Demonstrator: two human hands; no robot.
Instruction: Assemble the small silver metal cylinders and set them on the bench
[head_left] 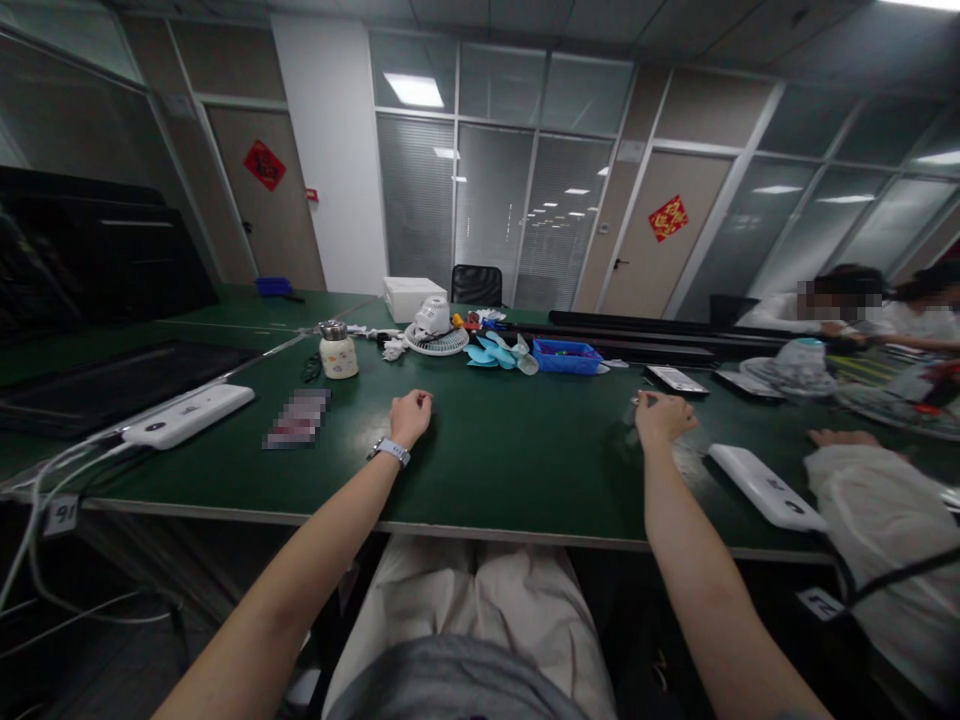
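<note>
My left hand (411,418), with a watch (390,452) on its wrist, rests loosely closed on the green table (510,460); nothing shows in its curled fingers. To the right, my right hand (666,415) is closed with thumb and fingers pinched. A clear, thin plastic piece (630,414) shows at its fingertips, its exact kind too faint to make out. Beyond my hands lie light-blue fan blades (495,352), a blue tray (566,357) with small items inside, and a white fan head (432,318) by its round grille (436,342).
Left are a cream bottle (339,352), a blurred flat item (298,418) and a white power strip (191,415). Another white strip (765,487) and a phone (676,380) lie right, near a co-worker's sleeve (877,510). A white box (414,298) stands behind.
</note>
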